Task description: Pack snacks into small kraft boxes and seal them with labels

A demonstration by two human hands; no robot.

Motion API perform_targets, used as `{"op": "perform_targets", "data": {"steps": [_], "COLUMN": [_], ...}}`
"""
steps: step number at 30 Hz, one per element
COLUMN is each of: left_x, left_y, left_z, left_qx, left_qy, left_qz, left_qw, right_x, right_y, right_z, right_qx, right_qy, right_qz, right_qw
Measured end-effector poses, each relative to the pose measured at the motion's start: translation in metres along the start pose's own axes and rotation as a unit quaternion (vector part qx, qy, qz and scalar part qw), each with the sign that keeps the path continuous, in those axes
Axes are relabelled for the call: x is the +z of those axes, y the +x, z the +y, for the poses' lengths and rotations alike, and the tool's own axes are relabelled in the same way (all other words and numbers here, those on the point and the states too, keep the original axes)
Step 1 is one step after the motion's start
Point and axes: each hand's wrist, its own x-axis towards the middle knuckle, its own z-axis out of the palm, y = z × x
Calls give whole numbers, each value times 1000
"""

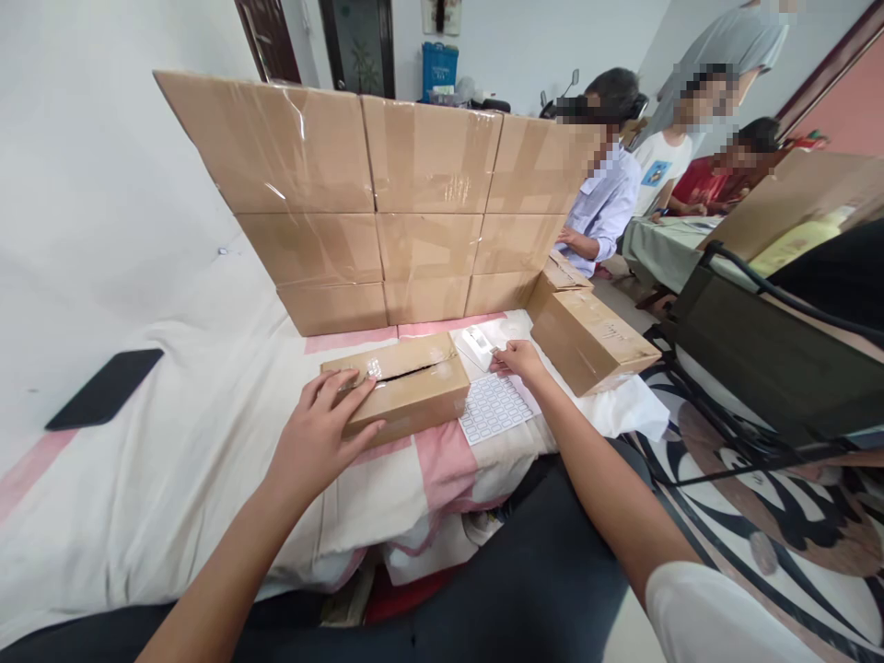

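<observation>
A small taped cardboard box (407,391) lies on the cloth-covered surface in front of me. My left hand (319,440) rests on its near left corner, fingers spread over the top. My right hand (519,359) is to the right of the box, fingertips pinched on a small white item (478,345); what exactly they hold is too small to tell. A sheet of white labels (494,407) lies just below that hand.
A wall of stacked taped cartons (387,198) stands behind the small box. Two more cartons (587,336) sit at the right edge. A black phone (107,387) lies far left. Several people sit at a table at the back right. A dark folding chair (780,359) stands right.
</observation>
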Motion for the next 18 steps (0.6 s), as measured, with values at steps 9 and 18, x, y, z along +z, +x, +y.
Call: {"op": "perform_targets", "data": {"steps": [9, 18], "left_x": [-1, -2], "left_y": [1, 1], "left_z": [1, 3], "left_qx": [4, -12], "left_qy": [6, -8], "left_qz": [2, -3], "left_qw": [1000, 1000], "right_x": [2, 3], "right_y": [-3, -3], "right_z": [-6, -4], "right_qx": [-31, -59], "right_qy": [20, 33], "right_qz": [12, 21], "right_qw": [999, 997]}}
